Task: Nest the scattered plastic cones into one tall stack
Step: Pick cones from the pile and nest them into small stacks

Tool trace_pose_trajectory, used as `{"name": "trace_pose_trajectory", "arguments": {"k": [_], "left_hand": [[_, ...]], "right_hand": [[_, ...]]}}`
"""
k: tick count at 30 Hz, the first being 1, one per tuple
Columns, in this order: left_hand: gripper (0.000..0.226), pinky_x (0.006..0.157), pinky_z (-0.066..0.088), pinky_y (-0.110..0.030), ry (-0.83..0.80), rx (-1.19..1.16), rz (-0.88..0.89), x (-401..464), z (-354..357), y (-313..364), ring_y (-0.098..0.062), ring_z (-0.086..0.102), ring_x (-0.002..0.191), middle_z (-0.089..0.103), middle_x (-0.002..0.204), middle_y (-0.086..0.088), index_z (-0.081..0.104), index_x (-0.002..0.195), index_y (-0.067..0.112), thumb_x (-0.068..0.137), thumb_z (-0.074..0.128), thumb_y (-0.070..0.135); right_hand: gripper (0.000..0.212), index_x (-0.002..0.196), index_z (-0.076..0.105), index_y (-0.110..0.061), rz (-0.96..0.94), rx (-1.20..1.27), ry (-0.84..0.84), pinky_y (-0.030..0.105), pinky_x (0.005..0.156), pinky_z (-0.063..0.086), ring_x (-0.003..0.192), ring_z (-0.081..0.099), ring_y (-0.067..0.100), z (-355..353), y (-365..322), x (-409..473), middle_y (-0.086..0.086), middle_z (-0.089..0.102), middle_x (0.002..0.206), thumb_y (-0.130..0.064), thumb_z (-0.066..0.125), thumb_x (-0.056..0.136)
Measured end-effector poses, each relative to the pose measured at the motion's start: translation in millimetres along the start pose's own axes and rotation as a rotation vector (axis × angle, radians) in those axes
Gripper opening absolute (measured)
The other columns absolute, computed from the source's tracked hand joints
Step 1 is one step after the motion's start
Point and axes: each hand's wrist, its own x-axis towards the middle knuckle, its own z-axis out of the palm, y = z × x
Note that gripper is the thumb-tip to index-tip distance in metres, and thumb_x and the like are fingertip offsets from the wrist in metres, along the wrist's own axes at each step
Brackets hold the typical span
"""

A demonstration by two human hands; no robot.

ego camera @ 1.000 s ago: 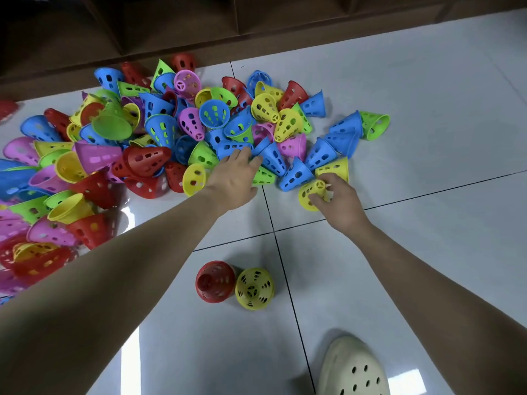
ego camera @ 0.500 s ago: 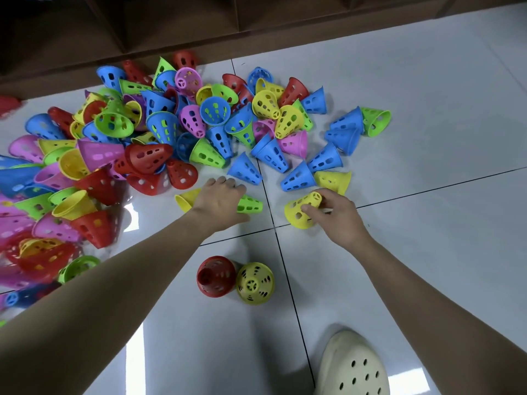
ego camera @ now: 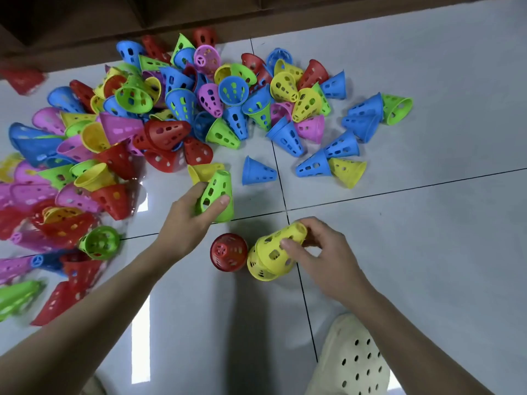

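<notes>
The yellow cone (ego camera: 278,250) in my right hand (ego camera: 319,256) is tipped over the yellow cone on the floor (ego camera: 258,269), wide mouth down and to about eight o'clock, narrow tip up at two o'clock; my thumb and fingers pinch its perforated wall and it is partly seated, crooked. To nest it well, I judge I should straighten it so both rims sit level, then press lightly on the tip until it slides home, because a tilted thin plastic wall would likely catch and bind. Just at nine o'clock of that pair stands the red cone (ego camera: 229,252), tip up, touching or almost touching the yellow one; I cannot tell which. My left hand (ego camera: 188,220) grips a green cone (ego camera: 217,195) at eleven o'clock of the red one, thumb on the near wall, fingers curled round the far side, tip pointing to twelve. Behind it lies another yellow cone (ego camera: 204,171) on its side, and a lone blue cone (ego camera: 256,172) at one o'clock. The rest of the cones, a loose pile (ego camera: 171,109) of blue, pink, red, green and yellow, spreads from nine to one o'clock across the glossy white floor tiles (ego camera: 427,238). All are smooth, stiff, tapered shells with oval holes and spoked tips. My cream perforated clog (ego camera: 350,363) sits at five o'clock.
</notes>
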Motion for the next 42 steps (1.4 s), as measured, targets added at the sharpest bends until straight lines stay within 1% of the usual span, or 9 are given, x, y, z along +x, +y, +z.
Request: {"name": "trace_pose_trajectory", "arguments": {"k": [6,12,22,27,30,32,35,39,42], "left_hand": [[0.032,0.071,0.048,-0.015,-0.023,-0.104,0.06,-39.9,8.9,-0.6,-0.008,0.06,0.079,0.065,0.088,0.006,0.061,0.106,0.023,0.091,0.06,0.051],[0.033,0.076,0.049,-0.018,-0.04,-0.066,0.132,-58.8,11.2,-8.8,-0.013,0.065,0.089,0.067,0.096,0.007,0.061,0.112,0.029,0.088,0.062,0.051],[0.055,0.108,0.042,-0.026,-0.016,0.098,0.145,-73.2,17.9,-55.0,-0.01,0.052,0.131,0.057,0.137,0.015,0.063,0.13,0.034,0.08,0.078,0.052],[0.065,0.11,0.035,-0.023,-0.088,0.203,0.15,-62.0,9.6,-62.5,-0.006,0.037,0.14,0.034,0.155,0.009,0.061,0.133,0.036,0.077,0.071,0.068],[0.06,0.116,0.034,-0.034,-0.072,0.222,0.26,-52.4,-3.5,-62.8,-0.015,0.035,0.144,0.035,0.154,-0.001,0.054,0.141,0.02,0.096,0.047,0.059],[0.054,0.117,0.033,-0.042,0.033,0.354,0.304,-33.9,-13.4,-63.0,-0.02,0.038,0.142,0.038,0.152,-0.009,0.052,0.14,0.012,0.101,0.043,0.049],[0.054,0.112,0.033,-0.044,0.167,0.62,0.327,13.8,-27.7,-67.0,-0.034,0.04,0.135,0.04,0.149,-0.02,0.049,0.14,0.006,0.1,0.052,0.042],[0.065,0.111,0.035,-0.051,0.137,0.762,0.138,71.3,-35.0,-66.0,-0.041,0.042,0.13,0.044,0.145,-0.021,0.043,0.145,0.01,0.097,0.049,0.054],[0.069,0.106,0.038,-0.052,0.102,0.813,0.029,88.6,-31.3,-62.7,-0.043,0.045,0.125,0.049,0.14,-0.021,0.042,0.144,0.014,0.092,0.056,0.057]], "right_hand": [[0.034,0.108,0.063,-0.029,-0.09,-0.246,-0.141,0.032,0.087,0.051,0.099,0.061,0.008,21.3,5.8,-1.4,-0.016,0.065,0.102,-0.039,0.079,0.08],[0.03,0.104,0.06,-0.03,-0.207,-0.406,-0.198,0.037,0.082,0.051,0.096,0.058,0.008,32.8,17.2,0.6,-0.015,0.059,0.102,-0.04,0.074,0.079],[0.044,0.11,0.065,-0.028,-0.049,-0.23,-0.188,0.026,0.091,0.049,0.104,0.061,0.007,31.3,21.2,3.7,-0.014,0.065,0.111,-0.025,0.088,0.073],[0.054,0.122,0.061,-0.033,-0.019,-0.455,-0.466,0.03,0.096,0.05,0.111,0.059,0.006,14.4,12.1,28.0,-0.019,0.059,0.119,-0.028,0.085,0.074],[0.053,0.131,0.058,-0.029,0.24,-0.232,-0.74,0.025,0.102,0.05,0.119,0.061,0.002,-3.3,-11.2,52.8,-0.015,0.061,0.132,-0.008,0.075,0.086],[0.044,0.128,0.061,-0.019,0.226,-0.081,-0.575,0.025,0.105,0.048,0.123,0.059,0.0,-7.5,-20.3,73.1,-0.009,0.065,0.131,0.005,0.064,0.091],[0.05,0.123,0.059,-0.023,0.043,-0.303,-0.134,0.033,0.106,0.047,0.124,0.053,0.004,-0.9,-6.9,103.5,-0.009,0.058,0.132,0.009,0.052,0.086],[0.068,0.138,0.053,-0.021,-0.015,-0.682,-0.275,0.023,0.114,0.028,0.139,0.036,0.015,1.2,24.5,119.9,-0.003,0.042,0.149,0.012,0.049,0.079],[0.064,0.142,0.052,-0.016,-0.042,-0.746,-0.359,0.025,0.118,0.024,0.144,0.033,0.018,-2.4,38.4,122.1,0.002,0.041,0.152,0.007,0.056,0.083]]}}
